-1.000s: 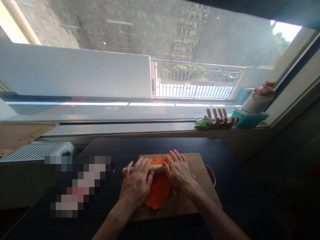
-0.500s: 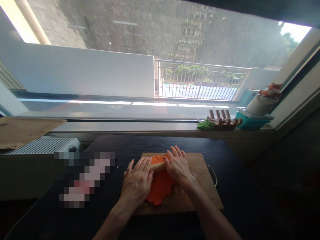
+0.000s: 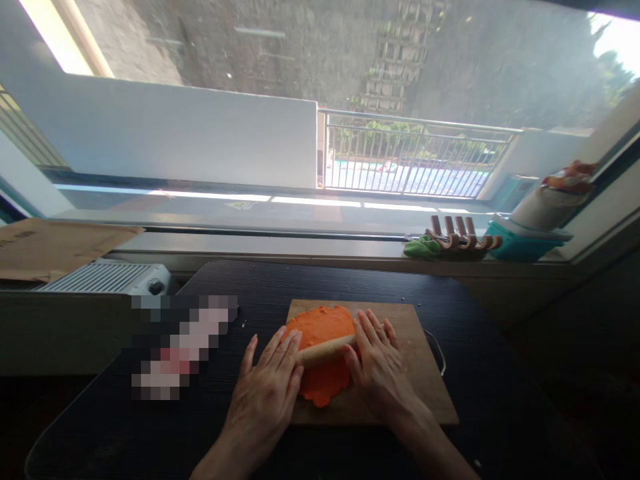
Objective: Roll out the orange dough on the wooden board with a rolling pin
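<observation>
A wooden rolling pin (image 3: 326, 351) lies across a flattened sheet of orange dough (image 3: 324, 325) on a wooden cutting board (image 3: 420, 393). My left hand (image 3: 264, 395) rests palm down on the pin's left end, its fingers stretched forward and the thumb side toward the dough. On the pin's right end lies my right hand (image 3: 383, 370), also palm down with fingers extended. Neither hand wraps round the pin. Both ends of the pin are mostly covered by the hands. The dough shows above and below the pin, with an uneven edge.
The board lies on a dark table (image 3: 200, 433) and has a metal handle (image 3: 440, 352) at its right. A blurred-out patch (image 3: 185, 353) covers something on the left. Along the windowsill (image 3: 280, 247) sit a green cloth (image 3: 421, 247), a brown rack (image 3: 457, 239) and a teal container (image 3: 530, 245).
Both hands and the rolling pin have moved back toward me over the dough, and the hands are farther apart. More dough shows beyond the pin. The view has shifted slightly.
</observation>
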`<state>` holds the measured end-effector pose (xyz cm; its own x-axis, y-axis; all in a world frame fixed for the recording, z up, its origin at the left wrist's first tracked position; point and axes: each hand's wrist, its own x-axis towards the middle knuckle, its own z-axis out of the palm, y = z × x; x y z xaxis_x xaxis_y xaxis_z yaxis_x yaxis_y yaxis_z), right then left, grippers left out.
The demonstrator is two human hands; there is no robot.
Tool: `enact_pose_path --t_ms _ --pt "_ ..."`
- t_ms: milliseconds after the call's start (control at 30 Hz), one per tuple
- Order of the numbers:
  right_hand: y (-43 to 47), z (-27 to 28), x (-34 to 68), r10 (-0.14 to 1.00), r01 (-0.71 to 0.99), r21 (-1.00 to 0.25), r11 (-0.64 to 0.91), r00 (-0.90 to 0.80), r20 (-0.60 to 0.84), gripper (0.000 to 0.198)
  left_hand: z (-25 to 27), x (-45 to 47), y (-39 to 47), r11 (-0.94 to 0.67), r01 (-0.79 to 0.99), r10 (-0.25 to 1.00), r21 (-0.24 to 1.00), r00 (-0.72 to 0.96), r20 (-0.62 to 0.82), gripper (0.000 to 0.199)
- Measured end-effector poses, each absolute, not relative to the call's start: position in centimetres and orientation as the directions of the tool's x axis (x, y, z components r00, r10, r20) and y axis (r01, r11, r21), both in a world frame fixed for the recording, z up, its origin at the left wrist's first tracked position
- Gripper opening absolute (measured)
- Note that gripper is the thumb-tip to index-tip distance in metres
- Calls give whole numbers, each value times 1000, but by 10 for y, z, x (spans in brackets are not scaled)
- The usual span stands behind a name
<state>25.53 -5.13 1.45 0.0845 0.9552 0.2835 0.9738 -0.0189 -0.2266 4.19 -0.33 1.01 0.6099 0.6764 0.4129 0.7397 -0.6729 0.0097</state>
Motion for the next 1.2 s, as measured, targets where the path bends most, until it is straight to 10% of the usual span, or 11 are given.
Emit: enact_pose_path --t_ms 200,500,767,1033,1200 --pt "-3 30 247 968 970 -239 -38 95 231 50 18 53 18 -595 803 761 25 553 340 46" --pt "-87 1 263 932 980 -178 94 -24 361 51 14 36 -35 -776 628 545 -57 715 438 53" --pt "-11 26 248 966 975 -223 10 48 255 49 16 50 1 -673 739 674 -37 632 382 44" --pt "-90 -3 267 885 984 -113 136 -69 461 50 20 35 -48 -840 538 451 -78 770 450 49" --pt "-75 15 267 937 973 -215 87 -7 350 35 20 36 -40 -853 521 470 23 749 466 51"
